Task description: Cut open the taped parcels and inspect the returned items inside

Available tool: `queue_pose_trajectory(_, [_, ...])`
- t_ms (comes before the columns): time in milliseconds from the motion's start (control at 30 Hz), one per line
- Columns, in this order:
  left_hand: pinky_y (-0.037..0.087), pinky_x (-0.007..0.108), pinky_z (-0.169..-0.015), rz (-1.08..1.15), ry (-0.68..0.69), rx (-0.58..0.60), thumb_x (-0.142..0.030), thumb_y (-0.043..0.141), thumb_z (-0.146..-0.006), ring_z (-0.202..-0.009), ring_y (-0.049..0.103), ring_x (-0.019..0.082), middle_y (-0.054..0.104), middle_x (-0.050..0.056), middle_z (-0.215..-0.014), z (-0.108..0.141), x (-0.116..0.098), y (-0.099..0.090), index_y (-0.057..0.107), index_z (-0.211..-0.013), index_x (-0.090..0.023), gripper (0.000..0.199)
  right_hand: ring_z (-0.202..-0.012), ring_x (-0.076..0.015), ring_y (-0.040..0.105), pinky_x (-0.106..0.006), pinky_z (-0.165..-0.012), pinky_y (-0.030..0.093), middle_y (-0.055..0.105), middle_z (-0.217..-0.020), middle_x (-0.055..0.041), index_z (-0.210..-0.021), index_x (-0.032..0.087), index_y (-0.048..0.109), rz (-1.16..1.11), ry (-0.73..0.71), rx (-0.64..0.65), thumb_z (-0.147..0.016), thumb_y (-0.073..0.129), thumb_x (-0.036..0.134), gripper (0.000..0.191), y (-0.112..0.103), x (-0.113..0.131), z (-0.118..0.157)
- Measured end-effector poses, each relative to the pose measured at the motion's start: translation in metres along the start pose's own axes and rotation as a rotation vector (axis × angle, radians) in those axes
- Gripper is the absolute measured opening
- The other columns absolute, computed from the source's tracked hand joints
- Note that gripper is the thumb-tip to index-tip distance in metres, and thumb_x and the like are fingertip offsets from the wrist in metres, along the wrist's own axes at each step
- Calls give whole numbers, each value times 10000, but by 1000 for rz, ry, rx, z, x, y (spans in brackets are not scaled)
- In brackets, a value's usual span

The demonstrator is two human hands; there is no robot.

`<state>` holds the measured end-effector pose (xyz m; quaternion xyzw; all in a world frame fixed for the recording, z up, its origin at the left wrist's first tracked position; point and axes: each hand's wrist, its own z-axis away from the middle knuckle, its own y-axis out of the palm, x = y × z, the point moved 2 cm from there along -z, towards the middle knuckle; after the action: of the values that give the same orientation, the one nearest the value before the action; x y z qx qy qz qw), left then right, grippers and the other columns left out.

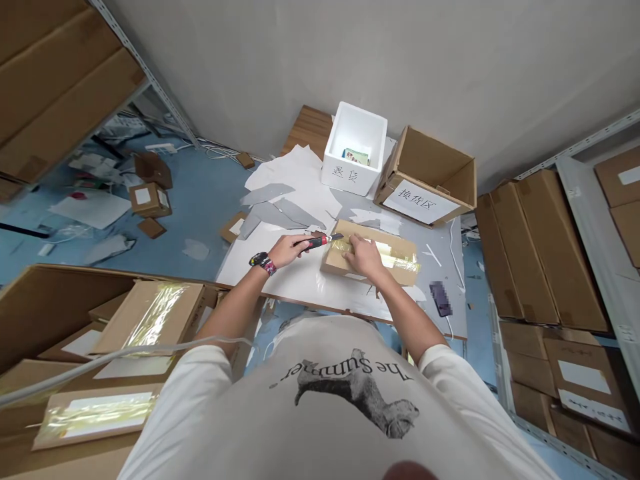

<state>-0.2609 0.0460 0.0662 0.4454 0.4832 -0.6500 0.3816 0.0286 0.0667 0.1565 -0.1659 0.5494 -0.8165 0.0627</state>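
A flat cardboard box (400, 270) with shiny yellowish tape along its top lies on the table in front of me. My left hand (291, 251) is closed around a red and black utility knife (320, 242), its blade out and reaching over the box's left end by the tape. Resting on top of the box near its left end is my right hand (364, 255), fingers spread against the cardboard and tape. A dark phone (441, 298) with a white cable lies to the right of the box.
Behind the box stand a white foam box (345, 175) holding a small green packet and an open carton (430, 200) with a handwritten label. Torn grey and white sheets (285, 207) cover the table's left. A large carton of taped boxes (150, 320) stands lower left; shelves of cartons (540, 247) stand right.
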Motion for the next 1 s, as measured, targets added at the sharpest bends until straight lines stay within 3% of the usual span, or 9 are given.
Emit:
queue_pose_trajectory(133, [496, 253, -562, -72, -36, 172, -564, 691, -1010, -615, 602, 148, 777, 51, -809, -21, -6, -16, 877, -1455, -198, 605, -1437, -391, 698, -577, -1271, 443, 658, -1698, -225, -1335, 200, 704, -14, 6, -1, -1151, 612, 305, 231, -4, 1, -2])
queue_pose_trajectory(233, [449, 249, -531, -98, -80, 328, -578, 713, -993, -555, 545, 139, 692, 21, -689, -25, -12, -24, 900, -1395, -193, 587, -1325, -373, 747, -535, -1241, 456, 796, -1486, -200, -1310, 202, 707, -38, 11, -6, -1152, 606, 304, 214, -7, -1, -5])
queue_pose_trajectory(400, [467, 246, -519, 9, -108, 372, -647, 798, -944, -577, 573, 146, 740, 43, -736, -6, -13, -24, 922, -1275, -209, 563, -1162, -329, 780, -554, -1314, 388, 869, -1245, -131, -1293, 217, 732, -66, -25, -85, -1212, 502, 342, 274, -7, -13, -5])
queue_pose_trajectory(500, [418, 233, -469, 179, -241, 275, -678, 824, -932, -525, 535, 132, 749, 56, -738, 15, 6, -30, 895, -1290, -191, 608, -1221, -331, 758, -558, -1335, 375, 856, -1279, -152, -1349, 213, 760, -82, -20, -201, -1241, 347, 334, 444, 2, -24, -3])
queue_pose_trajectory(600, [390, 215, -451, 367, -375, -128, -678, 768, -971, -505, 525, 121, 776, 83, -781, 34, 33, -39, 820, -1412, -143, 696, -1533, -385, 599, -595, -1351, 368, 682, -1662, -207, -1645, 210, 654, -49, -8, -297, -1198, 412, 339, 525, 17, -39, -4])
queue_pose_trajectory(667, [448, 212, -489, 452, -405, -425, -672, 718, -1002, -543, 575, 123, 811, 111, -860, 44, 45, -40, 741, -1535, -114, 772, -1708, -423, 406, -673, -1381, 318, 461, -1877, -167, -1812, 273, 494, -21, -8, -277, -1172, 475, 396, 652, 28, -50, -9])
queue_pose_trajectory(733, [552, 234, -585, 486, -362, -581, -681, 702, -1011, -656, 675, 144, 845, 142, -991, 50, 47, -34, 675, -1634, -115, 842, -1781, -463, 264, -750, -1394, 264, 306, -1962, -123, -1893, 336, 345, 3, 13, -209, -1149, 531, 492, 783, 35, -62, -19])
queue_pose_trajectory(867, [681, 361, -883, 280, -90, -507, -671, 762, -991, -1012, 791, 231, 843, 149, -1268, 55, 22, -17, 739, -1611, -182, 789, -1769, -560, 234, -848, -1362, 232, 273, -1974, -131, -1927, 378, 230, 60, 44, -102, -1095, 640, 627, 961, 34, -76, -39])
queue_pose_trajectory(1000, [615, 434, -1137, -148, 223, -273, -562, 746, -1058, -1233, 767, 285, 812, 116, -1384, 57, -9, -8, 821, -1534, -261, 568, -1720, -566, 302, -843, -1328, 273, 318, -1958, -149, -1918, 336, 297, 163, -4, -164, -1194, 450, 569, 776, 29, -69, -40])
